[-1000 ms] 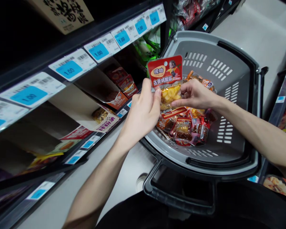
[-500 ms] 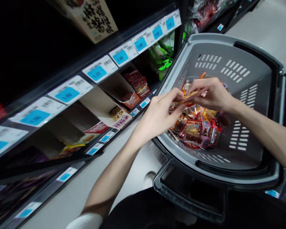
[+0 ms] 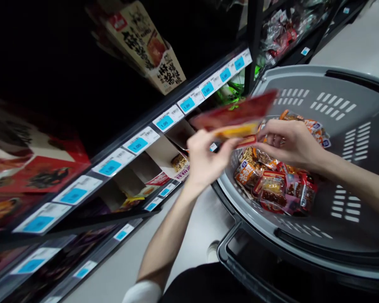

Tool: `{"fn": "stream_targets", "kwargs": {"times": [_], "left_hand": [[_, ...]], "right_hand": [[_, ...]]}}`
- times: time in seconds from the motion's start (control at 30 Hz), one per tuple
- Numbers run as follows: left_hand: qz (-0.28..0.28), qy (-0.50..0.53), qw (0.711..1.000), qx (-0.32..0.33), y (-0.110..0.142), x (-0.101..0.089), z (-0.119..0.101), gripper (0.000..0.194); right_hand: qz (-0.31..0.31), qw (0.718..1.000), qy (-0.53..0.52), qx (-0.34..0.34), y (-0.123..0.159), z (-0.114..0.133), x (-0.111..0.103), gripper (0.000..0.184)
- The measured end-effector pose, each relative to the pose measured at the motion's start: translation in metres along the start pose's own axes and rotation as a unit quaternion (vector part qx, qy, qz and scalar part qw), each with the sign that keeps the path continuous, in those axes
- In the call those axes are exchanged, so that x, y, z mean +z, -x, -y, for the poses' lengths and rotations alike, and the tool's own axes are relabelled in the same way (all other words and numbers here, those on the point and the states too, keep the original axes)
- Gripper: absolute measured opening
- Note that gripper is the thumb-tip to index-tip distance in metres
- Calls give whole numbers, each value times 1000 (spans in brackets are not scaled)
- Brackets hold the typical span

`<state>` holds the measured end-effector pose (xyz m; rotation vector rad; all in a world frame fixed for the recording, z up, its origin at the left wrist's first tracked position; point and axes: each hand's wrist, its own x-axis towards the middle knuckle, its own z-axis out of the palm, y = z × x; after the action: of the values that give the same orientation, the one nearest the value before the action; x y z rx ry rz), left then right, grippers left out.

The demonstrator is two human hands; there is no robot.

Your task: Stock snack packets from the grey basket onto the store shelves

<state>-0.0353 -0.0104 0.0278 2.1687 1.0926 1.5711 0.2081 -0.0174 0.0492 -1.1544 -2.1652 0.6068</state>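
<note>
- Grey plastic, slotted along its walls: a basket [image 3: 375,120] close in front, on the right of the view, with a black handle [image 3: 223,252] on the near side.
- Inside it, heaped packets [image 3: 273,189] in red, orange and clear wrap.
- Pale, smooth floor [image 3: 196,227] below, with a light shoe [image 3: 213,251] partly showing beside the handle.
- Black shelving [image 3: 252,33] to the left, mostly in shadow, edged with a slanting row of white price labels [image 3: 187,104] with blue patches, several reading 1.00.
- On the upper shelf, a beige carton [image 3: 158,54] with black characters; farther left, blurred red and white boxes [image 3: 47,164].
- Grasps a red-topped packet [image 3: 238,117], yellow lower down, in the left hand [image 3: 208,162], by its left end, tilted and blurred, above the basket's left rim.
- Reaches up from the bottom edge with the left forearm, white sleeve [image 3: 143,291] near the elbow.
- Slants the right forearm in from the right edge, over the basket.
- Bends the fingers of the right hand [image 3: 293,143] at the packet's right end; cannot tell whether pinching it or just beside it.
</note>
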Motion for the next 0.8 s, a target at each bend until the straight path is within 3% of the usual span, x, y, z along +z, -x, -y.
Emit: {"fn": "stream_targets", "kwargs": {"times": [0.13, 0.2, 0.37, 0.5, 0.6, 0.8], "left_hand": [[-183, 57, 981, -10, -14, -31, 38, 42], [-207, 44, 977, -33, -12, -41, 61, 49], [-97, 19, 971, -219, 20, -36, 108, 31], [47, 74, 956, -280, 36, -14, 144, 37], [131, 24, 934, -330, 35, 1, 176, 40], [124, -105, 915, -369, 20, 13, 221, 43]], "right_hand": [[-5, 999, -23, 23, -3, -10, 0, 23], [8, 999, -29, 22, -3, -13, 2, 22], [53, 997, -54, -8, -1, -10, 4, 22], [79, 996, -48, -17, 0, -6, 7, 21], [109, 993, -38, -29, 1, -6, 10, 23], [139, 990, -27, -30, 3, -6, 11, 24]]}}
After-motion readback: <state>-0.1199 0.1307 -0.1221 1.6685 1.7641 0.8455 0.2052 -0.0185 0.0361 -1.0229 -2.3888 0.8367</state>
